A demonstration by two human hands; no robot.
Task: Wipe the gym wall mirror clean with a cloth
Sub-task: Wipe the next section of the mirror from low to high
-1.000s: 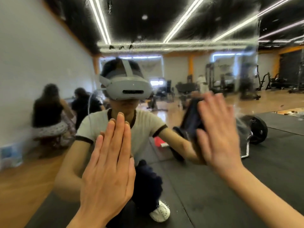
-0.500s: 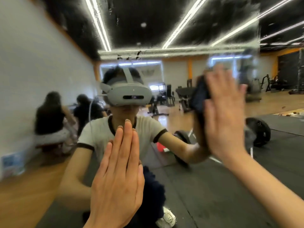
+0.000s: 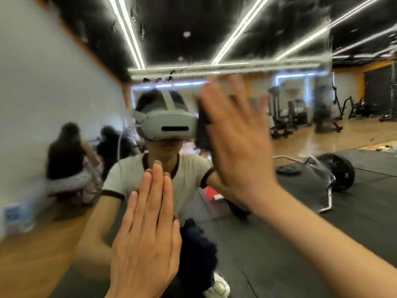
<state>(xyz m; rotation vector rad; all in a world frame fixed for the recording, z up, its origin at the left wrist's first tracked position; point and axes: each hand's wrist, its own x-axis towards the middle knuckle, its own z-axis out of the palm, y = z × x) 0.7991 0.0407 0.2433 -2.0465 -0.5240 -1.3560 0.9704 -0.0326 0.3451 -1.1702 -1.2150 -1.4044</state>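
Two flat hands on a smeared gym mirror (image 3: 300, 67), dark cloth under the right.

The left hand (image 3: 148, 237) lies flat on the glossy glass, fingers straight and together. The right hand (image 3: 238, 145), motion-blurred, fingers spread, presses what looks like a soft dark cloth (image 3: 203, 125) against the mirror, beside the reflected smooth grey headset (image 3: 169, 125). Streaky film coats the glass above.

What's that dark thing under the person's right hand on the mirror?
A dark cloth sits between the right hand and the mirror, pressed by the flat palm. Only its left edge shows; the hand covers the rest, and the frame is blurred.
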